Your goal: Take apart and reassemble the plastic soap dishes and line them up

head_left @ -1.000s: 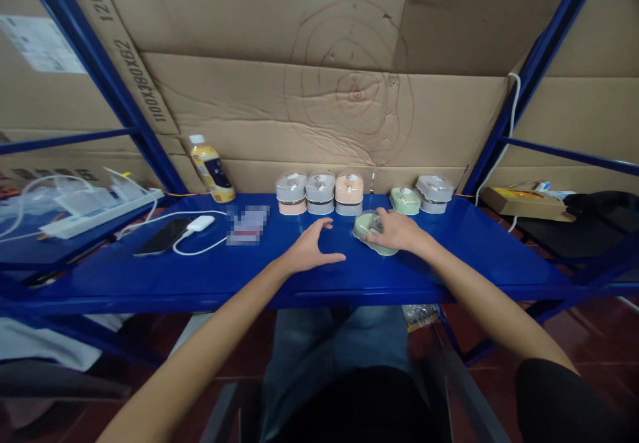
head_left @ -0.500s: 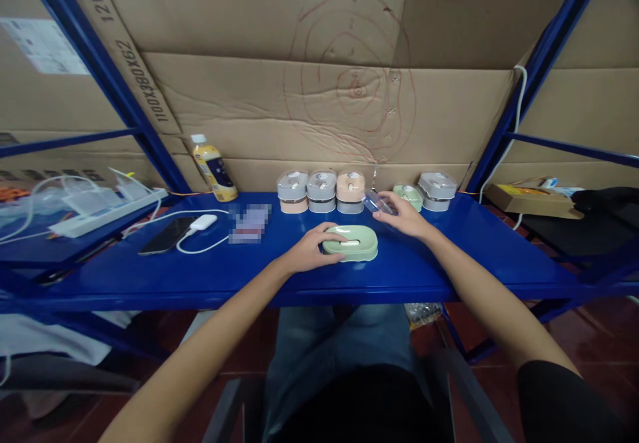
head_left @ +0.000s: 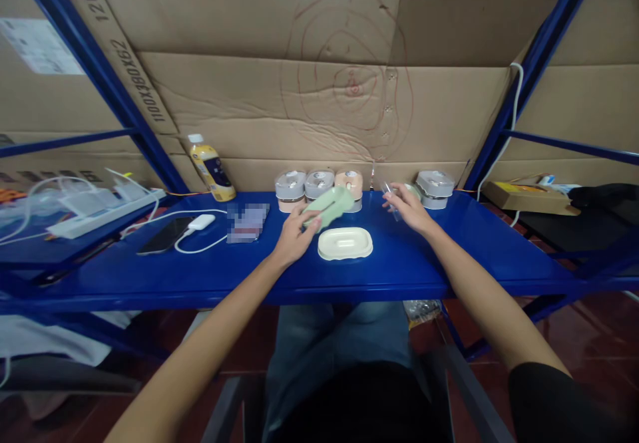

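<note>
A light green oval tray with a slot (head_left: pixel 329 205) is gripped at its left end by my left hand (head_left: pixel 295 231), raised and tilted off the blue table. Just below it on the tabletop lies a cream oval base (head_left: pixel 345 243) with a shallow recess. My right hand (head_left: pixel 407 206) is closed on a clear plastic cover (head_left: pixel 388 197), held upright and partly hidden by the fingers. Behind that hand a green-lidded box (head_left: pixel 414 191) shows only in part.
Lidded boxes stand along the back: a grey one (head_left: pixel 290 189), another grey, a peach one (head_left: pixel 349 180), and a grey one (head_left: pixel 435 188) at right. Left are a yellow bottle (head_left: pixel 212 170), a phone (head_left: pixel 166 235), a white charger (head_left: pixel 202 222) with cable, and a power strip (head_left: pixel 107 213).
My left hand has lifted the green tray off the cream base and up to the left. My right hand has shifted slightly right, turning the clear cover more upright.
</note>
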